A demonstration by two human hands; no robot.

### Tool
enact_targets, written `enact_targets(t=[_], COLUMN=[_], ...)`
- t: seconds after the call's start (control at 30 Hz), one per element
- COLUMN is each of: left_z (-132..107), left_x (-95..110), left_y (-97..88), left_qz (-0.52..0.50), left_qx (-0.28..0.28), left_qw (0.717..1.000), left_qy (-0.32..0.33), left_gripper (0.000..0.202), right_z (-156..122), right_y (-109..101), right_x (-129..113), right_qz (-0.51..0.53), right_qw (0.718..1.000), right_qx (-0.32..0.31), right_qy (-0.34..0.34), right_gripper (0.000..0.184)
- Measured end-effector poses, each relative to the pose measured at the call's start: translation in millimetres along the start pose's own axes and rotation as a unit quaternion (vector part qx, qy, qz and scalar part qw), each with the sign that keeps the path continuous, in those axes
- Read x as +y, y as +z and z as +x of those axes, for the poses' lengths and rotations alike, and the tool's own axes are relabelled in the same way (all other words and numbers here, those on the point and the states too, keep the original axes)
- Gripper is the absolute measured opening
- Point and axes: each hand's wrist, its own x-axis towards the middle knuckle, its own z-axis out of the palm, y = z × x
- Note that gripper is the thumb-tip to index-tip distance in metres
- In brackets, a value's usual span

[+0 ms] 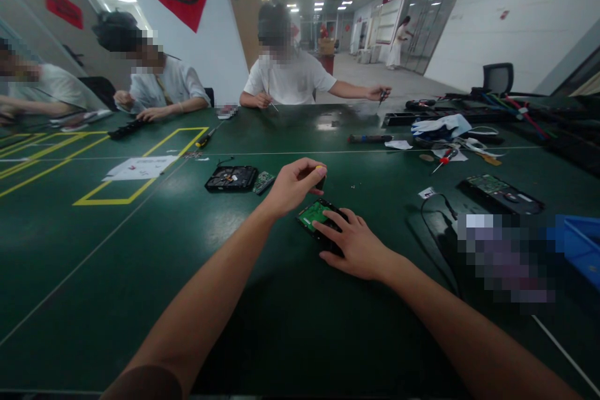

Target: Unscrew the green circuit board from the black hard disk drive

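A hard drive point(317, 217) with a green circuit board facing up lies on the dark green table point(187, 275) in front of me. My right hand point(356, 247) rests on its near right side, fingers spread flat over it. My left hand point(294, 186) is closed round a screwdriver point(320, 176) with a yellow-topped dark handle, held upright just above the drive's far edge.
Another opened drive point(231, 177) and a loose green board point(264, 182) lie to the left. More drives point(500, 192), tools, a red screwdriver point(444, 160) and white gloves point(440, 125) sit right. A blue bin point(581, 244) stands far right. Three people sit across the table; yellow tape point(140, 162) marks the left.
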Motion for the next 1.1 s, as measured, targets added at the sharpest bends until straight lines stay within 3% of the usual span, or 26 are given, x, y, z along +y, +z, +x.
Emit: enact_targets(t=[0.2,0.37,0.53,0.87,1.1], left_z=[1,2,1,0,-2], left_x=[-7,-9,-3,-1,1], left_y=[3.7,4.4,2.8,4.1,5.8], left_qz=[-0.051,-0.065,-0.129,-0.08,-0.078], left_qx=[0.039,-0.009,-0.03,0.047,-0.029], left_qw=[0.998,0.998,0.99,0.994,0.996], left_qy=[-0.019,-0.009,-0.056,-0.063,-0.042], left_gripper=[0.041,0.039,0.038,0.041,0.039], right_z=[1,1,0,0,0], right_y=[1,3,4,0,1], right_x=[0,0,2,0,-1], right_qz=[-0.004,-0.004,-0.001,0.001,0.0], right_qw=[1.0,1.0,1.0,1.0,1.0], right_qx=[0.004,0.004,0.005,0.001,0.001], right_qy=[-0.003,-0.003,-0.002,-0.002,-0.001], right_gripper=[0.071,0.071,0.072,0.071,0.071])
